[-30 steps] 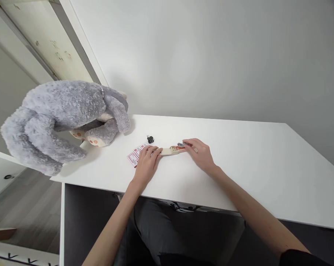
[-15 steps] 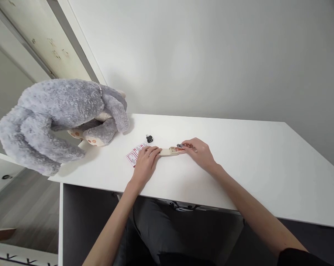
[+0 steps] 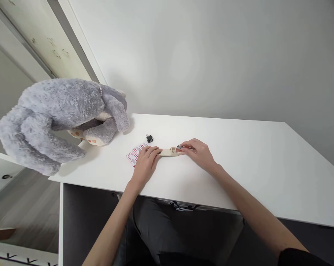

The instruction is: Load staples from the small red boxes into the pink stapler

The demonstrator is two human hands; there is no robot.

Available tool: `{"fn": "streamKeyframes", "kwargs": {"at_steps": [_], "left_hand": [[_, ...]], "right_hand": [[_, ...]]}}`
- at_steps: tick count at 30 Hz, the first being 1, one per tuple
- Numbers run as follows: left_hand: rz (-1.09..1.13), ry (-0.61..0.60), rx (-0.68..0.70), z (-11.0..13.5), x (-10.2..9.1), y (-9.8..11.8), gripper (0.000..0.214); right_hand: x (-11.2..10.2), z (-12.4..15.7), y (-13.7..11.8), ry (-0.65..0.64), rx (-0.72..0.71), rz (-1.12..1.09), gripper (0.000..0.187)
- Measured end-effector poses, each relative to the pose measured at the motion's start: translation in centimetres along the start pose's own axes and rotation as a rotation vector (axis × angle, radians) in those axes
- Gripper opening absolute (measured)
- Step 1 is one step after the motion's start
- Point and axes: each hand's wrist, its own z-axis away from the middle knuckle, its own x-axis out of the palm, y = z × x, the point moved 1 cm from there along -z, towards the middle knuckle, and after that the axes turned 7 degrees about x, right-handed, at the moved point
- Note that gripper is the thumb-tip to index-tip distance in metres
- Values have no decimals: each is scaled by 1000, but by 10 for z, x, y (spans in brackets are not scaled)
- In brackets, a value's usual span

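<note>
A narrow cream box [image 3: 166, 152] lies lengthwise on the white table, with small open compartments and a reddish part towards its right end. My left hand [image 3: 147, 160] is closed over its left end and partly covers a red-and-white printed sheet. At the right end, my right hand [image 3: 199, 152] pinches a small silver metal piece [image 3: 179, 147] low over the reddish part. The fingers hide most of this piece, so its exact kind does not show. Behind the left hand lies a small black object with a metal plug-like tip [image 3: 149, 138], touched by neither hand.
The printed sheet [image 3: 132, 158] lies under and left of my left hand. A large grey plush toy [image 3: 64, 103] leans over the table's left side. The white table [image 3: 252, 155] meets a wall at the back, and its front edge runs just before my lap.
My right hand has lowered the silver piece slightly towards the box's right end. The left hand and the box have hardly moved.
</note>
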Motion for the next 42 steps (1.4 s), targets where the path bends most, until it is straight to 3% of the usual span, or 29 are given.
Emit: {"fn": "streamKeyframes", "kwargs": {"at_steps": [9,17,22,27,36,42], "left_hand": [[1,-1,-1,0,1,-1,28],[9,-6,-11,0,2,-1,28],[25,-19,-24,0,0,0,27],[50,-47,-71,2,-1,1,34],[81,-50,-58,3,-1,1,39],[123,-94,-31,3,-2,4,49]], "right_hand": [[2,0,0,31,-10,22,17],[-1,-6,12,264,194,19,40],[-1,-12,22,206,426,-361,49],[-1,-15,21,227,459,-609,44],[0,-10,-1,81,312,-605,45],[7,-5,-9,-15,309,-623,44]]}}
